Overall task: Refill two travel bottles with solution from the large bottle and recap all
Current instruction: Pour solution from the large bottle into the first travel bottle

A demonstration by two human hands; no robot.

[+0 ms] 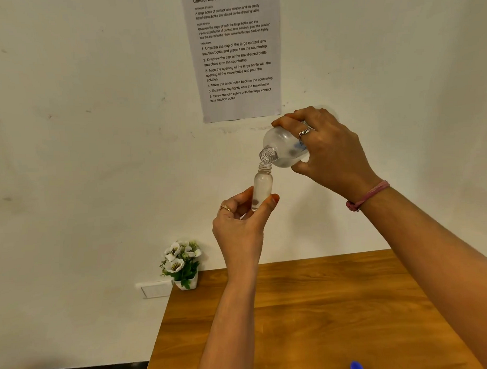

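Frosted large bottle [284, 148] tilted over slim travel bottle [261, 187]

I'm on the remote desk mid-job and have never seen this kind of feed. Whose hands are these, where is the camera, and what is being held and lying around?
There is no machine here: a person works with bare hands, and the single picture comes from a camera worn on their head, looking forward and down. The left hand holds a small travel bottle upright, its cap off. The right hand tips the large bottle, also uncapped, so its mouth sits just above the small one's opening. Both are raised above the wooden table. A blue cap lies at the table's near edge, and a small flower pot stands at the far corner. An instruction sheet hangs on the wall.
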